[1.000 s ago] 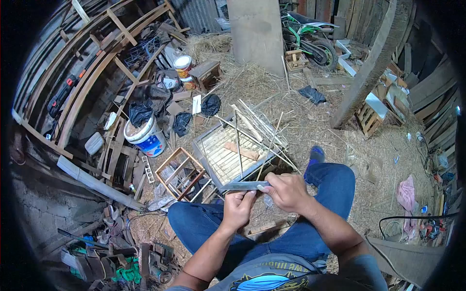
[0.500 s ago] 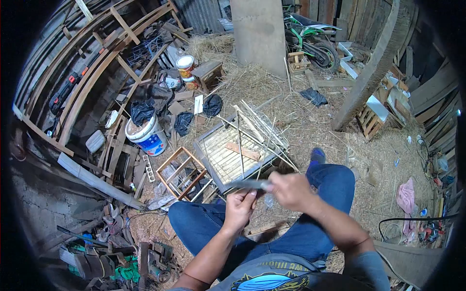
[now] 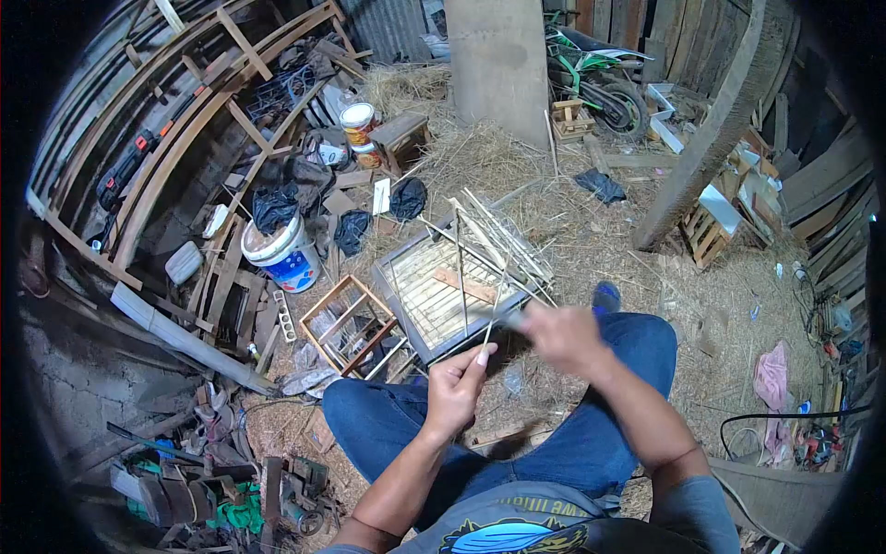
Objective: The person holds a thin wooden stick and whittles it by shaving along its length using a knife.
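Observation:
Pinched between the thumb and fingers of my left hand is a thin bamboo stick, slanting up and away over the panel. My right hand is wrapped round the handle of a knife, whose blade is smeared by motion and lies close to the stick. Whether the blade touches the stick I cannot tell. Just beyond both hands sits a dark-framed slatted panel. On its slats rest a short brown strip of wood and, toward the far right corner, several loose sticks.
A small wooden frame stands left of the panel. Farther left are a white bucket and black plastic bags. A slanted post rises at right, with a green motorbike behind. Straw covers the floor.
My right hand has moved slightly right and toward me with the knife, its blade now blurred. The stick in my left hand now shows clearly, pointing upward. The view has shifted slightly.

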A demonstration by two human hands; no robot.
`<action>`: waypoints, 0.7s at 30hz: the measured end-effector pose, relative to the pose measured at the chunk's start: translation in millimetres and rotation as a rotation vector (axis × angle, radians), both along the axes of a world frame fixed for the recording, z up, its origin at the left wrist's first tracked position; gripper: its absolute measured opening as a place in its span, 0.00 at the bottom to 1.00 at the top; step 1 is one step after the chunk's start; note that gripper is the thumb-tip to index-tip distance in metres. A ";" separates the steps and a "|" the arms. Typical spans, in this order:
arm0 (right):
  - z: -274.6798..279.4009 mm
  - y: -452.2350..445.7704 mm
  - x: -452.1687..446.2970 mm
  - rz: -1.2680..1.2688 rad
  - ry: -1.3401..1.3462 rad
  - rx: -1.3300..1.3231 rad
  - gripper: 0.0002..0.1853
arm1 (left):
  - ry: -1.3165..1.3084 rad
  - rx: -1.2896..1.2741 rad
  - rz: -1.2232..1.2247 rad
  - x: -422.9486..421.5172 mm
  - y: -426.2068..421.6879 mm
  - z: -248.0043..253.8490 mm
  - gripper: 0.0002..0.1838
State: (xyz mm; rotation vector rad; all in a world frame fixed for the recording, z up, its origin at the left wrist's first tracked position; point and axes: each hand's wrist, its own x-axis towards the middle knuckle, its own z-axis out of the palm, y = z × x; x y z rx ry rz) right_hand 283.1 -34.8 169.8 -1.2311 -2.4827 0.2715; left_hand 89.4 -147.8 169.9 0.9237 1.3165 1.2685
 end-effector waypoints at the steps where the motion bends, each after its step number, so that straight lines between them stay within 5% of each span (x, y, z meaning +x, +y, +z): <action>1: -1.5 18.6 12.6 -0.109 0.096 -0.022 0.20 | 0.017 -0.013 -0.027 -0.8 -7.4 2.4 0.14; 5: 4.3 31.5 34.8 -0.200 0.044 -0.103 0.21 | 0.031 -0.091 0.008 -7.2 -17.5 -15.5 0.17; 12: -1.0 -40.4 -18.2 0.175 0.205 -0.135 0.19 | 0.279 0.066 -0.021 -2.9 -2.5 -16.6 0.14; 17: 9.1 0.9 8.5 -0.114 0.097 -0.114 0.20 | 0.135 -0.001 -0.036 0.1 -13.4 -5.7 0.15; 21: 24.5 -11.2 6.8 -0.005 0.042 -0.162 0.19 | 0.244 -0.003 0.028 3.7 -19.3 -12.5 0.13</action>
